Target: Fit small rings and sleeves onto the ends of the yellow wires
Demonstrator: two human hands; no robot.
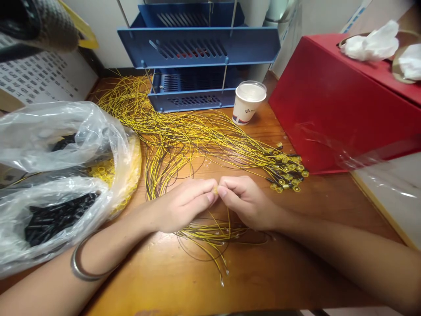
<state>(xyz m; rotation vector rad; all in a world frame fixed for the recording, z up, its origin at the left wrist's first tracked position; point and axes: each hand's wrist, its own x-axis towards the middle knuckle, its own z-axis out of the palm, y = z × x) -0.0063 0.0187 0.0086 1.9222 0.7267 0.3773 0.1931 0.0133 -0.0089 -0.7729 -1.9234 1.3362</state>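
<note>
My left hand (pixel 184 204) and my right hand (pixel 246 202) meet fingertip to fingertip over the wooden table (pixel 296 259). Both are closed in a pinch on a small yellow part (pixel 215 190) held between them. Thin yellow wires (pixel 184 131) lie in a big tangle behind the hands, and a smaller bunch (pixel 213 235) runs under my palms toward me. A cluster of yellow ring terminals (pixel 287 171) ends one bundle, to the right of my right hand. A metal bangle (pixel 79 265) sits on my left wrist.
A clear plastic bag (pixel 49 184) of black and yellow parts lies at the left. A blue tiered tray rack (pixel 197 52) stands at the back, a paper cup (pixel 248 103) beside it. A red box (pixel 335 101) with tissues (pixel 371 41) fills the right.
</note>
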